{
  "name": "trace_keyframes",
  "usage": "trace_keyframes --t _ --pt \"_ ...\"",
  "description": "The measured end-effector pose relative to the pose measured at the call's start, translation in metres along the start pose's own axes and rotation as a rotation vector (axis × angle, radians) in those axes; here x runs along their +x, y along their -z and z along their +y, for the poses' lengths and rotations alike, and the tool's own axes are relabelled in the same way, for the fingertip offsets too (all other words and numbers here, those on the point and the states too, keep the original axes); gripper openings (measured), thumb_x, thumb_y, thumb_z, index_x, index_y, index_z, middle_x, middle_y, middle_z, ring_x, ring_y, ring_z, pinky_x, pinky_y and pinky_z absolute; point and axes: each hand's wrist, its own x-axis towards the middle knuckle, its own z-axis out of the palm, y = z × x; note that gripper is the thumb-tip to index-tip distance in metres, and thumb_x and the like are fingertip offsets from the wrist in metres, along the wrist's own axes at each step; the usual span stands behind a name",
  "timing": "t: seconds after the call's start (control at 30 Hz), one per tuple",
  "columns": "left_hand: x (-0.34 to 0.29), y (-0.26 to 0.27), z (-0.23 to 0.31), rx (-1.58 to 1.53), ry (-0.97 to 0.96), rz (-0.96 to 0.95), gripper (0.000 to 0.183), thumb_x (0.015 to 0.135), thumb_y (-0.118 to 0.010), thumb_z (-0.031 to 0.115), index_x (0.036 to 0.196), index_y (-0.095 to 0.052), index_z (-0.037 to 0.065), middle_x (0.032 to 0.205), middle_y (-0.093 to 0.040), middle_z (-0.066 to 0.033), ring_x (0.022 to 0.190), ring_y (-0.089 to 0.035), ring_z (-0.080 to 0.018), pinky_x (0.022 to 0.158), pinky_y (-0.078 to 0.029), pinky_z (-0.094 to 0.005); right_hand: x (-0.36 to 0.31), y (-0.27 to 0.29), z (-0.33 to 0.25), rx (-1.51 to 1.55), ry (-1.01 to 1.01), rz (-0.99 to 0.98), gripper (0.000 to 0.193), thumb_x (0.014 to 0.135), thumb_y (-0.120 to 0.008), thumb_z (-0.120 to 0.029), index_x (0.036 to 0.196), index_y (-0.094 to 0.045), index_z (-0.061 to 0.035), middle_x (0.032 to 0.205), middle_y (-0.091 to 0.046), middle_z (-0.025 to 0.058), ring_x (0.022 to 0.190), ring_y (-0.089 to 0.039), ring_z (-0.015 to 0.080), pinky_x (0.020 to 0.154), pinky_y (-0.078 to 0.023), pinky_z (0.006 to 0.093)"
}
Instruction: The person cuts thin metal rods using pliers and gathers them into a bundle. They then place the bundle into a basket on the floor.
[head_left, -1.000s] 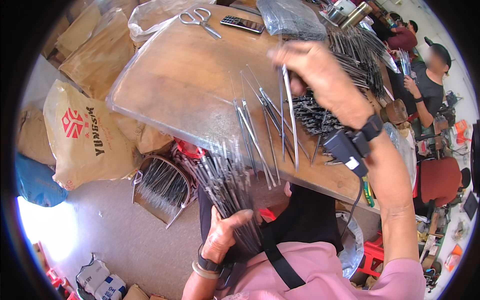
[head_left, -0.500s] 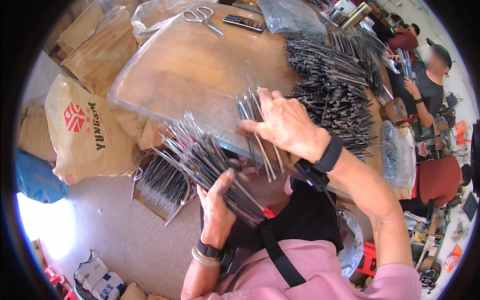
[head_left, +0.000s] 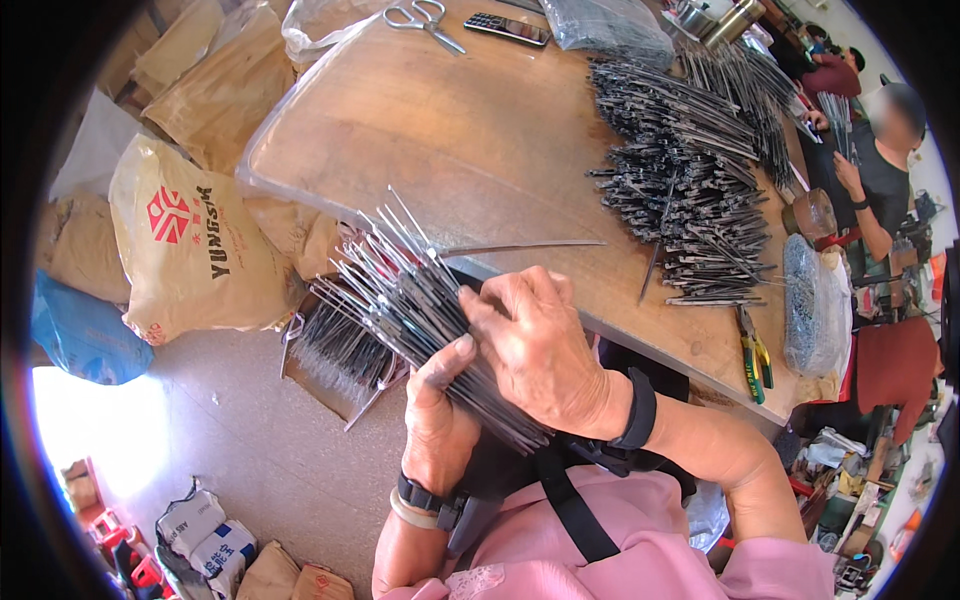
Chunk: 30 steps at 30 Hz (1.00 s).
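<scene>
My left hand (head_left: pixel 438 405) is wrapped round a thick bundle of thin dark strips (head_left: pixel 405 300), thumb on top. The bundle slants, with its lighter, uneven ends fanning out at the upper left. My right hand (head_left: pixel 545 345) lies against the bundle's right side with its fingers bent and pressed into the strips; its fingertips are partly hidden. One long strip (head_left: pixel 530 245) reaches rightward from the bundle over the table; I cannot tell whether it is held. Just beyond the table edge, below the bundle, a box of similar strips (head_left: pixel 345 345) stands on the floor.
The wooden table (head_left: pixel 420 140) carries a large pile of dark strips (head_left: pixel 680 180), scissors (head_left: pixel 425 22), a keypad phone (head_left: pixel 507 28) and green-yellow pliers (head_left: pixel 752 355). Plastic-wrapped packs lie behind and at the right. Full sacks (head_left: pixel 200 240) stand left. Co-workers sit at the far right.
My right hand has moved from several loose strips at the table edge to the bundle in my left hand. Those strips no longer lie there. The view has shifted, uncovering the pliers.
</scene>
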Motion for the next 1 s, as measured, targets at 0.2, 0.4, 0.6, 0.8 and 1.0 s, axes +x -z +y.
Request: trace_keyframes --t 0.2,0.4,0.6,0.8,1.0 --pt "0.024 0.012 -0.005 0.164 -0.095 0.018 0.045 0.078 -0.065 0.0 0.122 -0.056 0.0 0.111 -0.063 -0.0079 0.098 -0.063 -0.02 0.091 -0.052 -0.034 0.016 0.006 0.023 -0.122 0.117 0.055 0.044 0.075 -0.065 -0.017 0.114 -0.06 0.0012 0.11 -0.056 0.017 0.104 -0.051 0.0322 0.089 -0.038 0.0455" --pt "0.025 0.016 -0.011 0.175 -0.112 0.057 0.034 0.081 -0.064 0.004 0.114 -0.061 -0.001 0.107 -0.066 -0.0088 0.099 -0.063 -0.0202 0.093 -0.05 -0.0335 -0.01 -0.001 -0.002 0.134 0.006 0.078 0.047 0.075 -0.057 0.003 0.121 -0.049 0.0108 0.106 -0.056 0.0238 0.097 -0.054 0.0396 0.088 -0.046 0.0438" --pt "0.0 0.012 -0.018 0.291 -0.107 0.093 0.037 0.081 -0.061 0.005 0.117 -0.061 -0.004 0.111 -0.067 -0.0116 0.101 -0.064 -0.023 0.095 -0.05 -0.0357 -0.025 0.005 -0.007 0.283 -0.151 0.021 0.04 0.075 -0.059 0.003 0.114 -0.057 0.0099 0.104 -0.056 0.0219 0.097 -0.053 0.039 0.089 -0.045 0.0441" --pt "-0.008 -0.004 -0.012 0.188 -0.062 0.054 0.036 0.08 -0.061 0.005 0.114 -0.061 -0.006 0.111 -0.067 -0.0129 0.101 -0.064 -0.024 0.097 -0.049 -0.0356 -0.022 0.025 -0.014 0.149 -0.03 0.111 0.034 0.075 -0.065 0.0 0.109 -0.063 0.0072 0.104 -0.055 0.0154 0.094 -0.051 0.0338 0.086 -0.045 0.0429" --pt "0.006 -0.046 0.009 0.452 -0.326 -0.148 0.037 0.079 -0.061 0.0 0.116 -0.062 -0.004 0.108 -0.068 -0.0146 0.1 -0.066 -0.0254 0.092 -0.053 -0.0376 -0.007 0.047 0.001 0.801 -0.245 -0.058 0.077 0.075 -0.069 0.002 0.143 -0.032 0.0036 0.126 -0.05 0.0211 0.12 -0.05 0.0375 0.101 -0.042 0.0448"
